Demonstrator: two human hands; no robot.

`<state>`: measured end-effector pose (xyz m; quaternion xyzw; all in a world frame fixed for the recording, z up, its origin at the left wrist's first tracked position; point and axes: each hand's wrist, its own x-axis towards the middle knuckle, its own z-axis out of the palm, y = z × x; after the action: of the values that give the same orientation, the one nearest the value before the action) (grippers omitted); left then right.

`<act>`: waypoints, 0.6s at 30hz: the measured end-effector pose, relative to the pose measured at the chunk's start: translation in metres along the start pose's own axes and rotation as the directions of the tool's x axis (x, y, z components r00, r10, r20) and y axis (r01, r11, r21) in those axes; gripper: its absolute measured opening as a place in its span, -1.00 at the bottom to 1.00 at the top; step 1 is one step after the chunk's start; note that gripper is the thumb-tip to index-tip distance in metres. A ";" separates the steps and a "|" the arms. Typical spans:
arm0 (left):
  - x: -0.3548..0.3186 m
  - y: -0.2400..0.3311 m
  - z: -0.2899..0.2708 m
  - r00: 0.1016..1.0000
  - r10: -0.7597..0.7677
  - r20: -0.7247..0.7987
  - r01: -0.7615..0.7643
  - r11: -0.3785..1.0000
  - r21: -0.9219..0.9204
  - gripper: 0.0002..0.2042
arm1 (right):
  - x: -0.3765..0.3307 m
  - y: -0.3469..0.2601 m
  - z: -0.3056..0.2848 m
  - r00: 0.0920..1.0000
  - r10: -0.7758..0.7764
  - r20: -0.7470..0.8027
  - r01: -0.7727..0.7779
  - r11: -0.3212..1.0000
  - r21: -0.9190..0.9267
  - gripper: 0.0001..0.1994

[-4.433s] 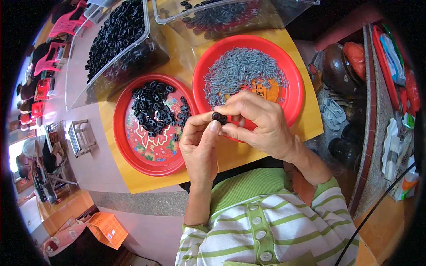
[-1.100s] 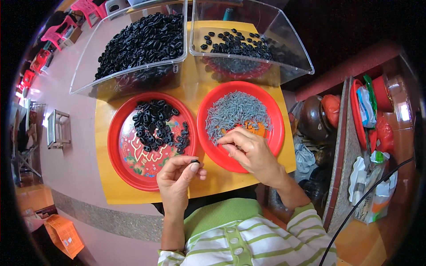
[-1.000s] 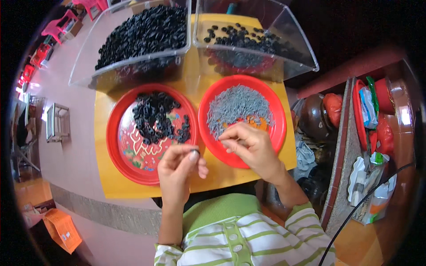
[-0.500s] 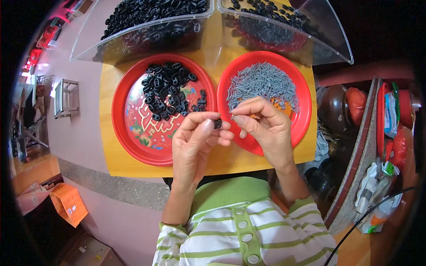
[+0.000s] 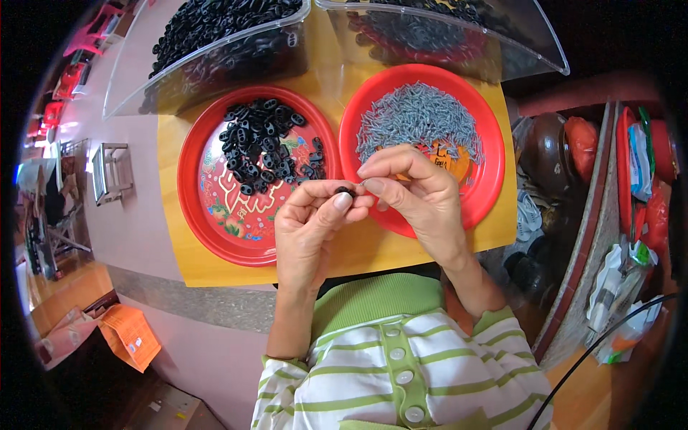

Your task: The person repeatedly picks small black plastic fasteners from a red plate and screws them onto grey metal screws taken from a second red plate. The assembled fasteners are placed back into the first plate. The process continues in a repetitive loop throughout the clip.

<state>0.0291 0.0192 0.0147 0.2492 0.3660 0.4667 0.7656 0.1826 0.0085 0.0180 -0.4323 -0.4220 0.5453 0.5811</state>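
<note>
My left hand (image 5: pixel 308 218) holds a small black plastic piece (image 5: pixel 345 191) between thumb and fingers, just past the near edges of two round red trays. Close against it, my right hand (image 5: pixel 424 201) pinches a tiny grey screw (image 5: pixel 362 183) with its tip pointing toward the black piece. The fingertips of both hands almost meet. Behind the left hand, the left red tray (image 5: pixel 188 204) bears a pile of black plastic pieces (image 5: pixel 261 140), oval with two holes. Grey screws (image 5: pixel 419 115) lie heaped in the right red tray (image 5: pixel 493 172), with an orange label beneath them.
Two clear plastic bins, the left bin (image 5: pixel 236 61) and right bin (image 5: pixel 444 43), stand at the table's far side with more black pieces. Yellow covering (image 5: pixel 222 276) lies over the table. A brown jar (image 5: pixel 548 150) and bags crowd the right; a metal stool (image 5: pixel 110 172) stands left.
My hands have come together, bringing the screw up to the black piece, which has turned between my left fingers. The whole view has shifted slightly.
</note>
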 end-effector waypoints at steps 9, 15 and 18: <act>-0.003 -0.003 0.002 0.999 0.008 0.033 -0.010 0.998 0.056 -0.86 | -0.006 0.004 0.000 0.999 0.045 0.014 -0.046 0.996 0.080 -0.91; -0.004 -0.004 0.000 1.000 0.015 0.022 -0.016 0.997 0.082 -0.86 | -0.008 0.001 -0.001 0.998 0.063 -0.002 -0.063 0.998 0.019 -0.90; -0.004 -0.005 0.001 0.999 0.023 0.025 -0.025 0.995 0.101 -0.87 | -0.009 0.005 -0.002 0.999 0.032 0.005 -0.032 0.999 0.012 -0.90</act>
<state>0.0309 0.0132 0.0132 0.2977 0.3773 0.4538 0.7504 0.1827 -0.0004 0.0125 -0.4340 -0.4132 0.5582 0.5739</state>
